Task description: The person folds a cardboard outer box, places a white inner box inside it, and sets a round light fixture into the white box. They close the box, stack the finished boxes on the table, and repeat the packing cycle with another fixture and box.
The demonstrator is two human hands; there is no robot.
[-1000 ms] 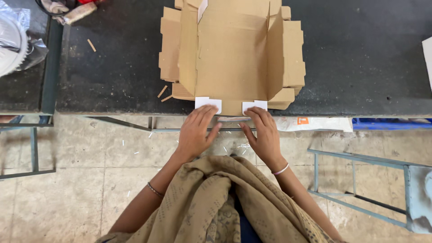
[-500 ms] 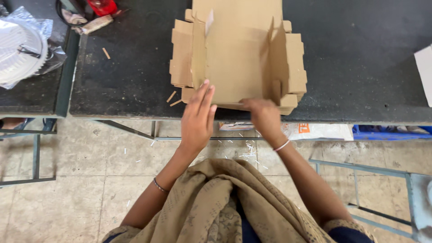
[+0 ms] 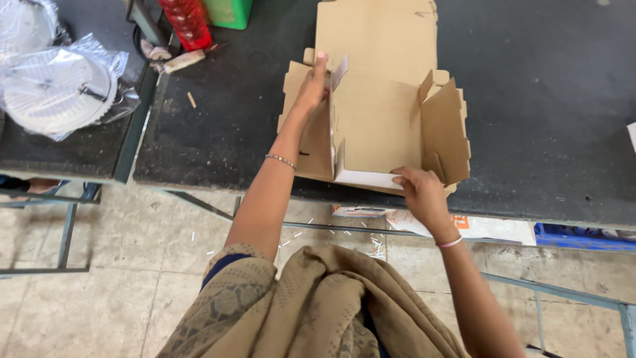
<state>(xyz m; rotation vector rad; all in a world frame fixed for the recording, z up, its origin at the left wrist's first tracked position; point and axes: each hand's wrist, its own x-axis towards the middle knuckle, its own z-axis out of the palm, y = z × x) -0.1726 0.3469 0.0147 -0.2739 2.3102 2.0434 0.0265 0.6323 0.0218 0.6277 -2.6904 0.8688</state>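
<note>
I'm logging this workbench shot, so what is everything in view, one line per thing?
cardboard box: 1, brown, half folded, on the near table edge
table: 1, black top, under the box
side table: 1, black, at left
wrapped disc: 1, white in clear plastic, on the side table
red item: 1, far edge, kind unclear
green item: 1, beside the red one
blue crate: 1, under the table
left hand: on the box's left wall
right hand: on the box's near flap
</note>
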